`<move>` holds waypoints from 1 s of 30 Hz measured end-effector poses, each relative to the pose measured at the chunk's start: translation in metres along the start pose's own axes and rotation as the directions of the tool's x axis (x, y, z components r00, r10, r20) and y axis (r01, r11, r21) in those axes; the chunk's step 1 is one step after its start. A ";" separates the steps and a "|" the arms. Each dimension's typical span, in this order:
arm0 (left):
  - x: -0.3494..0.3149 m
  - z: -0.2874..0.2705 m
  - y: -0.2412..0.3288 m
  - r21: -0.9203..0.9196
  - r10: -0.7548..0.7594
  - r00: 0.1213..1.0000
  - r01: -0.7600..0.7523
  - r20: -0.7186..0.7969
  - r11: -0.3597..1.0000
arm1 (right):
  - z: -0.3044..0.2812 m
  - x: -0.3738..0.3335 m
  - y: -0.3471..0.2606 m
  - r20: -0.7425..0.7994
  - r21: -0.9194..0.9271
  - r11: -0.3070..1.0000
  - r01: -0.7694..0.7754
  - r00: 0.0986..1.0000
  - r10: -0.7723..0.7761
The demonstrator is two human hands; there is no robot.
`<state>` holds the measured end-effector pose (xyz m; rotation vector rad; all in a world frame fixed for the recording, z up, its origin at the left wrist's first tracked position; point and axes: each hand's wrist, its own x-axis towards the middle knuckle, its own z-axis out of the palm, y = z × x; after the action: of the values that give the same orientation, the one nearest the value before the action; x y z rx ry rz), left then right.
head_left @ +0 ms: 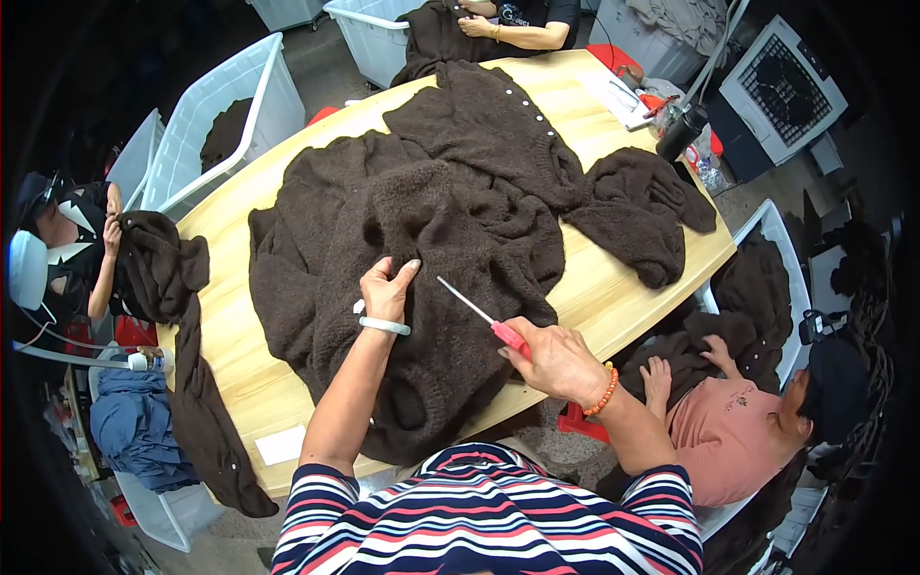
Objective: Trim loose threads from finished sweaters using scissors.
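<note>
A dark brown knitted sweater lies bunched on the light wooden table in front of me. On its middle, my left hand is closed, with thumb and fingers pinching the knit. My right hand grips the pink handle of a thin metal-shafted tool. The shaft points up and left over the sweater, its tip a little right of my left thumb. I cannot make out the tip's shape, nor whether it touches the knit. The neck opening lies nearest my body.
Another buttoned brown cardigan and a brown garment lie beyond and right. Three people handle brown knitwear around the table. White bins stand left. A black bottle and papers sit far right; a white card lies near left.
</note>
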<state>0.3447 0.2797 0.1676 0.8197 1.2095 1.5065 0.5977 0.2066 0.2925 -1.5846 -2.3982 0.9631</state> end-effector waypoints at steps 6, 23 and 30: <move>-0.003 -0.016 -0.003 0.026 0.003 1.000 -0.003 0.012 1.000 | -0.001 0.003 -0.018 0.011 0.035 0.999 0.041 0.999 -0.042; -0.087 -0.035 0.037 0.120 -0.330 0.920 0.311 0.212 0.943 | 0.002 -0.019 -0.003 -0.094 0.068 0.988 0.142 0.986 -0.135; -0.082 -0.041 0.018 0.315 0.003 0.994 -0.038 0.109 0.948 | 0.013 -0.031 -0.016 0.074 -0.053 0.991 0.122 0.990 -0.118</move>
<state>0.3249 0.1896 0.1797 1.1148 1.3857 1.2822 0.5937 0.1702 0.2988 -1.4268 -2.5575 0.9514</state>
